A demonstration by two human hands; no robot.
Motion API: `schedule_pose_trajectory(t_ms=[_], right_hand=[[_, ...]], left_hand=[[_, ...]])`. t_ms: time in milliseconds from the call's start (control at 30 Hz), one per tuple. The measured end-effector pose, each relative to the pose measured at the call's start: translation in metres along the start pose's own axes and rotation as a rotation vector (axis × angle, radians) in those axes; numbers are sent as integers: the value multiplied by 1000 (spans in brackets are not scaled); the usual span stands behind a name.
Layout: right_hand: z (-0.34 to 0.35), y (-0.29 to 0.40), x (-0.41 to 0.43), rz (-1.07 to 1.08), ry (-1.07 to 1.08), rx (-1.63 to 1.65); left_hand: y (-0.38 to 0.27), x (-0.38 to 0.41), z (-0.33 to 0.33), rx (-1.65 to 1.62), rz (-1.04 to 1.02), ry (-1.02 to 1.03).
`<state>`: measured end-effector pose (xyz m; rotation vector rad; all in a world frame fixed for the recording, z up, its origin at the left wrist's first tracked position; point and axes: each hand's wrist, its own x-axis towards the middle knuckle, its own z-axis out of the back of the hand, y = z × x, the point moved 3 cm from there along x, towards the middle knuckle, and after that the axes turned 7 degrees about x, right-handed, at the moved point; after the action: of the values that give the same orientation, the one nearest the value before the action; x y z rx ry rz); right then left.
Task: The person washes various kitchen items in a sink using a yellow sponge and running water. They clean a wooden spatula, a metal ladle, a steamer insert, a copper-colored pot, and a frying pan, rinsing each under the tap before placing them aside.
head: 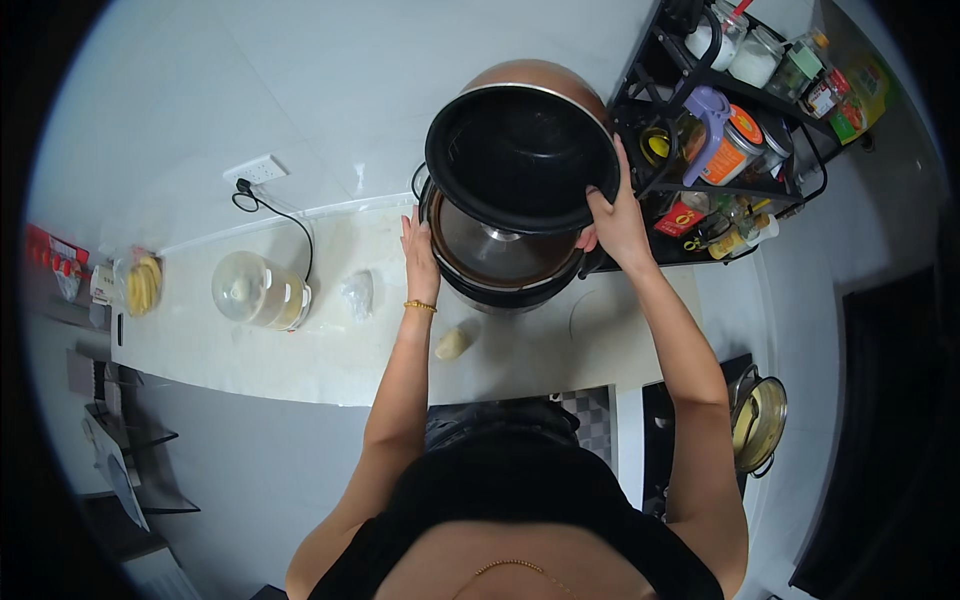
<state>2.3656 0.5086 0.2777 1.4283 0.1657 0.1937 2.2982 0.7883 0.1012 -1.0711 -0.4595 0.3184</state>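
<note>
A copper-coloured inner pot point(525, 157) with a black lining is tilted towards me above a lidded pot. My right hand point(616, 217) grips its lower right rim, thumb inside and fingers behind. Beneath it is a glass lid point(510, 262) with a metal knob, partly covered by the inner pot. The lid sits on a dark pot point(510, 300), whose lower body is mostly hidden. My left hand point(420, 255) holds the left side of this lidded pot, its fingers stretched along the edge. A peeled potato-like piece point(453, 343) lies on the counter in front.
On the counter point(360, 375) are a crumpled plastic bag point(357, 295), a clear-lidded appliance point(261, 291) plugged into a wall socket point(255, 171), and bagged bananas point(142, 285). A black rack point(731, 187) of jars and bottles stands close right. Further right is a glass-lidded pan point(759, 424).
</note>
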Motion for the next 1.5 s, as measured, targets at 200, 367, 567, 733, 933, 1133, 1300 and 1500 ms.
schedule_pose_trajectory(t_ms=[200, 367, 567, 733, 933, 1133, 1300, 1500], right_hand=[[0, 9, -9, 28, 23, -122], [-3, -1, -16, 89, 33, -164], [15, -13, -26, 391, 6, -421], [39, -35, -99, 211, -169, -272], [29, -122, -300, -188, -408, -300], [-53, -175, -570, -833, -780, -427], [-112, -147, -697, -944, -1147, -372], [-171, -156, -851, -855, -1592, -180]], left_hand=[[-7, -22, 16, -129, 66, -37], [-23, -62, 49, -261, 142, -112], [-38, -109, 76, -309, 127, -75], [-83, -146, 82, -311, 66, 26], [-81, -178, 17, -325, 52, 857], [-62, -266, -29, -38, -238, 1695], [-88, -369, -52, 49, -512, 2057], [-219, -594, -15, -191, -310, 2709]])
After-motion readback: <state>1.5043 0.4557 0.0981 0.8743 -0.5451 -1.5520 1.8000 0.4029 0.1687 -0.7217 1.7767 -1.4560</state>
